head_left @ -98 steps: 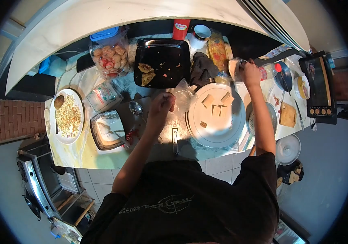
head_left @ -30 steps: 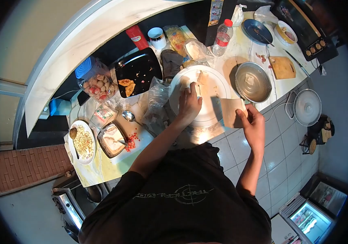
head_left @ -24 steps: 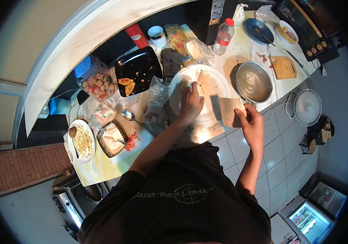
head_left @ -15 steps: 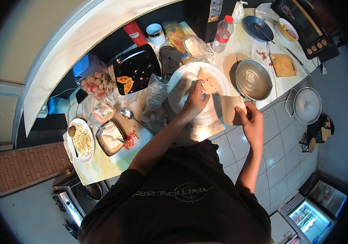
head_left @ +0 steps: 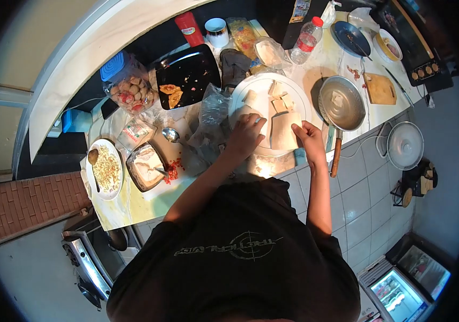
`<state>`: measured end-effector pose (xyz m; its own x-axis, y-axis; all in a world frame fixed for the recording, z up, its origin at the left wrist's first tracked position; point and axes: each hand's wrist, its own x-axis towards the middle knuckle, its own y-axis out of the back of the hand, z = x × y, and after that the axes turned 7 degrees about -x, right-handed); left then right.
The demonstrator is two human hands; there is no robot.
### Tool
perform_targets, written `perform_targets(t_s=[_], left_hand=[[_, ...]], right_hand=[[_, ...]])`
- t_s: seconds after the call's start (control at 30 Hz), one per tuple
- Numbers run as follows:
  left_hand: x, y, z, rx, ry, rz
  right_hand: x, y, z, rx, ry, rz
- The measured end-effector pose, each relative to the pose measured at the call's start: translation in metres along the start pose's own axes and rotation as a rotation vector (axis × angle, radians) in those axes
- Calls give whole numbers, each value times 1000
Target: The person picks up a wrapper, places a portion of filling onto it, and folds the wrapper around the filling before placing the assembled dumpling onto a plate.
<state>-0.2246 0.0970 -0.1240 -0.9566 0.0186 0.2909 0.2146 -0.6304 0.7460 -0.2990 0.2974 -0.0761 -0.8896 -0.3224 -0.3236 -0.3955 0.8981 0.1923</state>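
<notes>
Glossy black tray — smooth, crumb-strewn; shiny metal pan — wooden handle; matt wooden board.

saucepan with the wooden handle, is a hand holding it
No, the right hand grips a pale sheet, the left hand is over the white plate, and the wooden handle juts out untouched.

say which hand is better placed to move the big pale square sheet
Right, I'd judge: the right hand pinches the pale square sheet at its right edge. The left hand is over the near-left side of the white plate, apart from that sheet.
</notes>
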Motion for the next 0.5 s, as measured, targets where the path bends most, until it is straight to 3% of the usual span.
perform_targets(t_s=[0.17, 0.3, 0.37, 0.4, 0.43, 0.47, 0.5], left_hand=[[-1, -11, -16, 53, 17, -72], [-4, -7, -20, 22, -21, 45], [-3, 7, -12, -19, -24, 87], [-3, 15, -9, -157, 79, 85], [-4, 21, -7, -295, 182, 83], [-4, 25, -7, -295, 183, 83], [-5, 29, -9, -388, 232, 80]], right_hand=[[11, -1, 19, 132, -111, -126], [13, -10, 19, 308, -172, -128], [16, -7, 27, 6, -125, -84], [16, -7, 30, 4, -127, -84], [17, -8, 33, -224, -61, 5], [17, -8, 34, -452, 8, 93], [15, -10, 30, -454, 9, 91]])
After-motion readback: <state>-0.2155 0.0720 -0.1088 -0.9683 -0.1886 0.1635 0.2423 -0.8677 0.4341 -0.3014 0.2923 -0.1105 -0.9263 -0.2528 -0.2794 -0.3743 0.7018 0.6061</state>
